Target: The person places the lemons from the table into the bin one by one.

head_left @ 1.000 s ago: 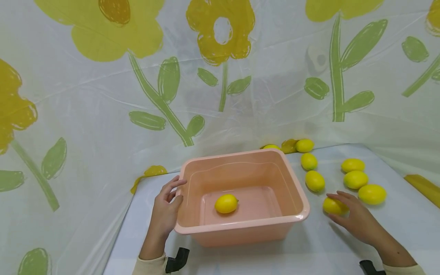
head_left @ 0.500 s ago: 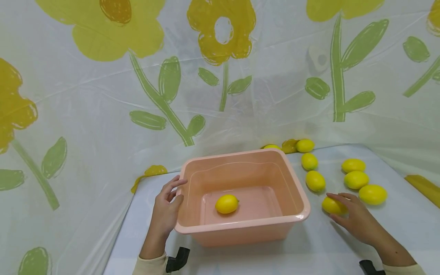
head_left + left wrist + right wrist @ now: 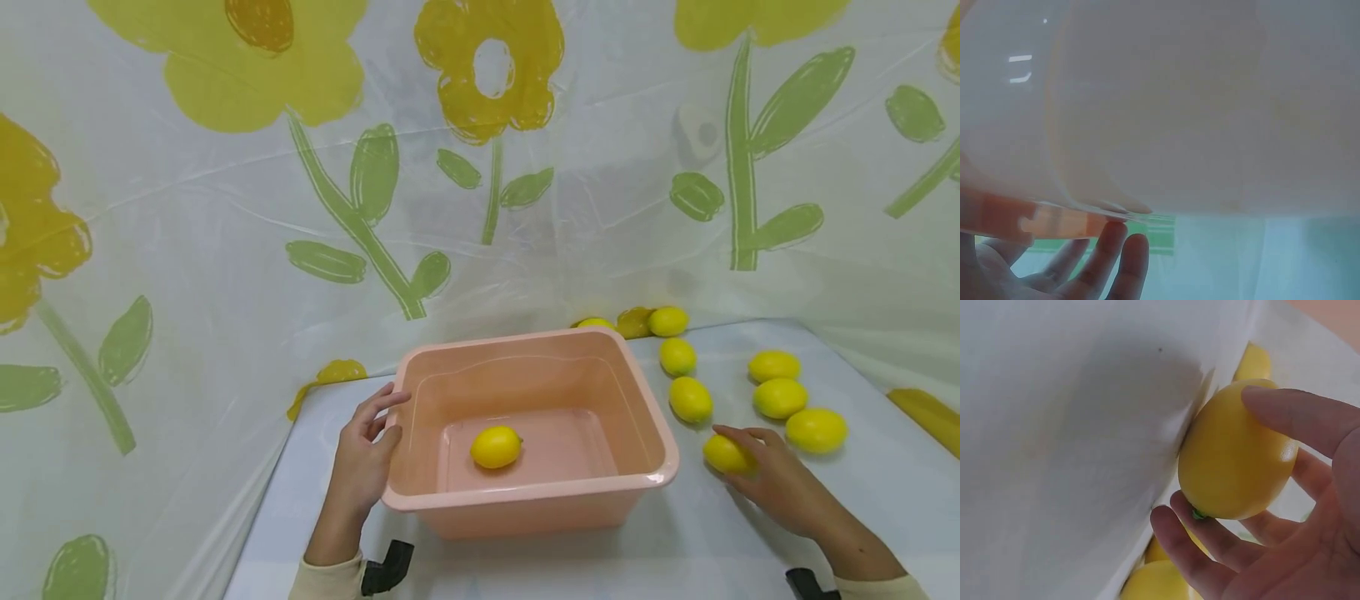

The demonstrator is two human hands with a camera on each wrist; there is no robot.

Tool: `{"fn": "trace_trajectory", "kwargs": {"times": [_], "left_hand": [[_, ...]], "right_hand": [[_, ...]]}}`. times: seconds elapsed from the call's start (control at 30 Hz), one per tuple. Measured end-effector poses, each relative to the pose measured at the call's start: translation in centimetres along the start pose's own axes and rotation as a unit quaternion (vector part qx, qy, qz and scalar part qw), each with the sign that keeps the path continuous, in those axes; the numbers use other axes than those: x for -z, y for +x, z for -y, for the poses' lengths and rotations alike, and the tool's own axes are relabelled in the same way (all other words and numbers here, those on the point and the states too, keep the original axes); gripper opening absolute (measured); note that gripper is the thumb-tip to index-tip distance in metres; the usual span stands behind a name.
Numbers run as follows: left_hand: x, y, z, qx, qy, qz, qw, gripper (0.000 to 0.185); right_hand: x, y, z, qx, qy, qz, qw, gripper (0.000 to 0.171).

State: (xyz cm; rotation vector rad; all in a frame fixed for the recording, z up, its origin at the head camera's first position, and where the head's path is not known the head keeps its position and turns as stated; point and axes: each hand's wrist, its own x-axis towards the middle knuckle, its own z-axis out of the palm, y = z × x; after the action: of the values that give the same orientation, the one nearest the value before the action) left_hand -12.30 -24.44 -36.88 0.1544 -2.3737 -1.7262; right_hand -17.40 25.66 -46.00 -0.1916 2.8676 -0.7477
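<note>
A pink plastic basin (image 3: 525,500) stands on the white-covered table with one lemon (image 3: 496,447) lying on its floor. At the basin's left rim, my left hand (image 3: 365,454) grips the edge; the left wrist view shows its fingers (image 3: 1104,250) spread beside the outer wall. To the right of the basin, my right hand (image 3: 776,483) holds another lemon (image 3: 1235,456) that rests on the table. Its thumb lies on one side of this lemon and the fingers curl round the other, near a small green stem end.
Two lemons (image 3: 690,400) (image 3: 678,357) lie along the basin's right side, and another lemon (image 3: 667,321) sits at the back edge. Beyond the rim, a lemon (image 3: 596,323) is partly hidden. Three lemons (image 3: 816,430) form a row farther right. A flower-printed cloth (image 3: 600,208) hangs behind.
My right thumb and fingers have closed in on the lemon, which stays about where it was. My left hand and the basin hold still; the head view has shifted slightly.
</note>
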Motion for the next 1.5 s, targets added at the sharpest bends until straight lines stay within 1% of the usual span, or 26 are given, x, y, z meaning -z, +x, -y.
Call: {"fn": "trace_trajectory", "kwargs": {"times": [0.23,0.47,0.7,0.93,1.13,1.3,1.5], "left_hand": [[0.0,-0.1,0.1,-0.001,0.005,0.000,1.0000,0.038],[0.0,0.0,0.1,-0.002,0.003,0.004,1.0000,0.038],[-0.2,0.1,0.2,0.000,-0.002,0.006,1.0000,0.038],[-0.2,-0.1,0.3,0.005,-0.002,0.003,1.0000,0.038],[-0.2,-0.3,0.3,0.006,-0.001,0.002,1.0000,0.038],[-0.1,-0.3,0.1,0.008,-0.002,0.001,1.0000,0.038],[0.0,0.0,-0.1,0.000,0.004,0.001,1.0000,0.037]], "right_hand": [[-0.2,-0.2,-0.3,0.006,0.001,0.005,1.000,0.073],[-0.2,-0.4,-0.3,-0.007,0.000,0.026,1.000,0.076],[-0.1,-0.4,-0.3,-0.016,-0.008,0.025,1.000,0.076],[0.2,-0.6,-0.3,-0.013,-0.011,0.024,1.000,0.077],[0.5,-1.5,0.3,0.016,-0.031,-0.019,0.999,0.073],[0.9,-2.2,1.4,0.044,-0.034,-0.051,0.997,0.070],[1.8,-2.9,3.2,0.051,-0.026,-0.077,0.995,0.072]]}}
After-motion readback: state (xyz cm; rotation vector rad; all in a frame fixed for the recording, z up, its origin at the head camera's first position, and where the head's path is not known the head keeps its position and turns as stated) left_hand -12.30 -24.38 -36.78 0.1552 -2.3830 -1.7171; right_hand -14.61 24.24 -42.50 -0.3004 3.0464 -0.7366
